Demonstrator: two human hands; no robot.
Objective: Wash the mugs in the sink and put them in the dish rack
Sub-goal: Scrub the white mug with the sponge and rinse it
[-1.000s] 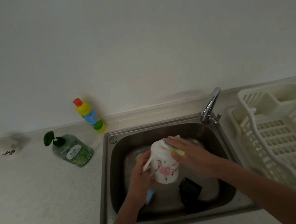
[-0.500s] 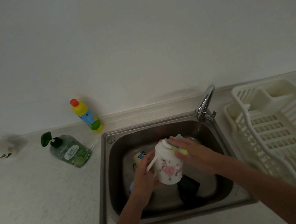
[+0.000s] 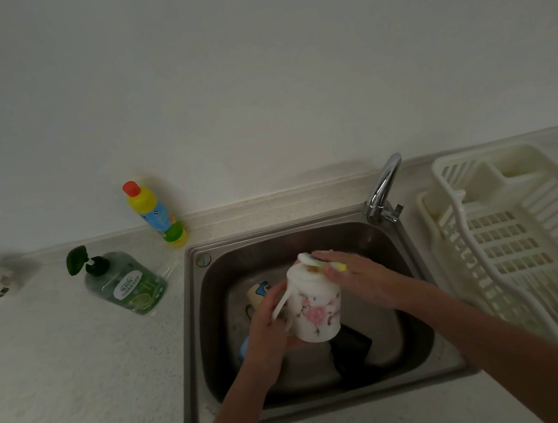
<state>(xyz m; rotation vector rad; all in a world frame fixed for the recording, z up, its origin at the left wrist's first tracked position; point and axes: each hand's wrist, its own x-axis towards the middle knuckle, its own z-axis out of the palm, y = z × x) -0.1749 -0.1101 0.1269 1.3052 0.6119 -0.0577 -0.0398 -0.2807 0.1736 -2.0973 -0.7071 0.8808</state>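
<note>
Sink [image 3: 421, 361] basin crowded: 2 mugs [image 3: 260, 290] [image 3: 350, 350] lay below. Faucet [image 3: 383, 186] overhung rear right corner. Dish rack [image 3: 521, 241] stood open-topped.

both forearms reach forward from the lower edge, bare. the left hand [image 3: 268, 322] has its fingers curled round the mug [image 3: 315, 304] at the handle side and holds it tilted. the right hand [image 3: 356, 275] lies flatter, fingers stretched, pressing a sponge [image 3: 337, 267] on the mug's upper end.
</note>
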